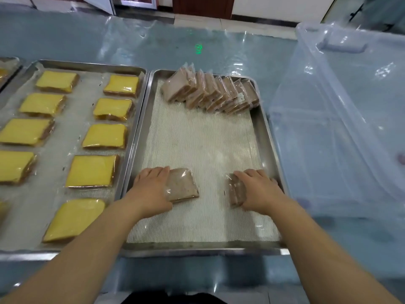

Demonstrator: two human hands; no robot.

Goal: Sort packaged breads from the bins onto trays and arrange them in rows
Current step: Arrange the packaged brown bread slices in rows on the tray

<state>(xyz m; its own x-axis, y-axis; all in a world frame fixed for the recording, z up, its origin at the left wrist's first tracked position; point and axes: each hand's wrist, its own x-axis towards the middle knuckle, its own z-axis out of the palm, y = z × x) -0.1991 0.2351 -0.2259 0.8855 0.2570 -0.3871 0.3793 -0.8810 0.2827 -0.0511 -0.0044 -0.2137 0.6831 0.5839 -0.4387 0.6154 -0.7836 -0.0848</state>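
Both gripped wrapped bread: left hand (153, 189) curled on the flat packet (183, 185), right hand (259, 189) on the tilted packet (235, 193); slick film might have let that one topple.

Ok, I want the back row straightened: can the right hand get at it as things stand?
Probably yes: the mat between the right hand and the leaning row lies bare, though that hand holds a brown pack now.

Bright, even light; glare on the plastic sheet (135, 40); wide-angle bowed edges.
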